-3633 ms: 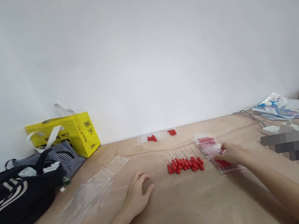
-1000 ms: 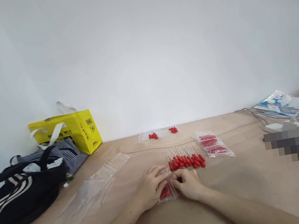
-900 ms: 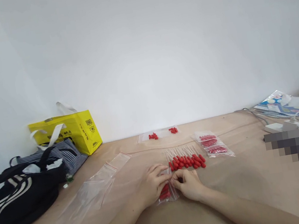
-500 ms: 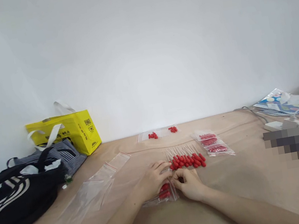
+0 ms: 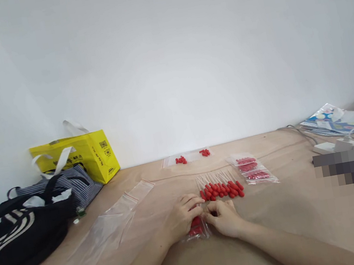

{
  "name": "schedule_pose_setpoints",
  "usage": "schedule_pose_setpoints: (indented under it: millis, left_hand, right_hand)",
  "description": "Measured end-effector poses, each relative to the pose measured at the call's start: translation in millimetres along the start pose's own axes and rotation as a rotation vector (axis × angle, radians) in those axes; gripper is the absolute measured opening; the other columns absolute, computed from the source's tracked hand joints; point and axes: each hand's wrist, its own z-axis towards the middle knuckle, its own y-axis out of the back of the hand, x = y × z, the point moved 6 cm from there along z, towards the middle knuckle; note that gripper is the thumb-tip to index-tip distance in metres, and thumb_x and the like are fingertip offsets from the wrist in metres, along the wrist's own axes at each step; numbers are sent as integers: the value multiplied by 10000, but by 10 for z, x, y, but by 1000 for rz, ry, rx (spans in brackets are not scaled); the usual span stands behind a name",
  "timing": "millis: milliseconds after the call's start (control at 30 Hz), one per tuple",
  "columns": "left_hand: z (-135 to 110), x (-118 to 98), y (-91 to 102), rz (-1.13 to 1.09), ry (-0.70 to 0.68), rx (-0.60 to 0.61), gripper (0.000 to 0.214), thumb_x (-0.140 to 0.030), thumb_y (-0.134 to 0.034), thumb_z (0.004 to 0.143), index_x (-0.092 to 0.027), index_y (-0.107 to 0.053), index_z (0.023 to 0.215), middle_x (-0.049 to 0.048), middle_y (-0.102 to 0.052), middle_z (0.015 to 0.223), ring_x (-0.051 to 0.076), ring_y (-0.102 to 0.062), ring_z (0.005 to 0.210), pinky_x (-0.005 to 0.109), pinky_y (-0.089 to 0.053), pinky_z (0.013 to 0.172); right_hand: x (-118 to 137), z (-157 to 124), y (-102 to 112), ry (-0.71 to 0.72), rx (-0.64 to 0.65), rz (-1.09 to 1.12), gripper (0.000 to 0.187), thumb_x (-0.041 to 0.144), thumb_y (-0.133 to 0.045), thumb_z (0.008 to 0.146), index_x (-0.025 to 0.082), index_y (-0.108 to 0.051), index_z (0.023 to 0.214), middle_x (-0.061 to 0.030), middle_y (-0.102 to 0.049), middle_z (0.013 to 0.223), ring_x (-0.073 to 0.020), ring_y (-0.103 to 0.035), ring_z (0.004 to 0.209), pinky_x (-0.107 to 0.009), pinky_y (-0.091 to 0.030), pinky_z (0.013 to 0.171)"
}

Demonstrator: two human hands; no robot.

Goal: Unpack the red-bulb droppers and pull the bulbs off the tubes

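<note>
Low in the middle, a clear zip bag with red-ended pieces inside lies between my two hands. My left hand covers its upper left part, fingers curled down and gripping the plastic. At the right edge of the bag, my right hand is closed, thumb and forefinger pinched on the plastic. The fingertips of both hands nearly meet. Just beyond them is a row of red-tipped thin sticks, tips towards me. Part of the bag is hidden under my left hand.
Filled zip bags lie to the right of the sticks. Further back is another flat bag with red-tipped sticks. Clear bags spread out at left, near a black bag and a yellow tote. Cables and papers are at right.
The zip bag's left end, which stuck out below my left hand, now shows less. My left hand has shifted very slightly; my right hand stays almost in place.
</note>
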Motion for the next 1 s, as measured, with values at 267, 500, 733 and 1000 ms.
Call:
schedule_pose_setpoints:
  millis: [267, 500, 733, 1000]
  left_hand:
    - [75, -55, 13, -4, -12, 101, 226, -104, -455, 764, -252, -594, 866, -41, -560, 1158, 184, -348, 1183, 391, -191, 1027]
    - [60, -10, 15, 49, 38, 139, 285, -102, -440, 777, -272, -589, 953, -48, -549, 1178, 196, -339, 1196, 414, -200, 1015]
    - [34, 28, 53, 44, 24, 81, 270, -151, -411, 828, -248, -587, 1008, 9, -517, 1219, 197, -372, 1178, 382, -293, 971]
    - [36, -23, -1, 77, -100, -47, 234, -140, -390, 853, -199, -615, 882, 13, -584, 1133, 176, -411, 1137, 357, -303, 970]
  right_hand:
    - [51, -53, 66, -96, -84, -20, 239, 226, -460, 695, 189, -489, 461, 36, -592, 557, -135, -525, 612, -319, -266, 741]
    - [21, -36, 59, -91, -72, -8, 233, 219, -437, 696, 187, -493, 473, 42, -586, 561, -131, -521, 615, -316, -256, 755]
    - [-22, -20, 56, -48, -83, 53, 196, 203, -415, 696, 167, -492, 519, 55, -575, 580, -112, -498, 636, -321, -238, 771]
    - [6, -34, 42, -10, -59, 68, 201, 234, -433, 716, 177, -541, 556, 51, -604, 619, -115, -504, 651, -327, -230, 781]
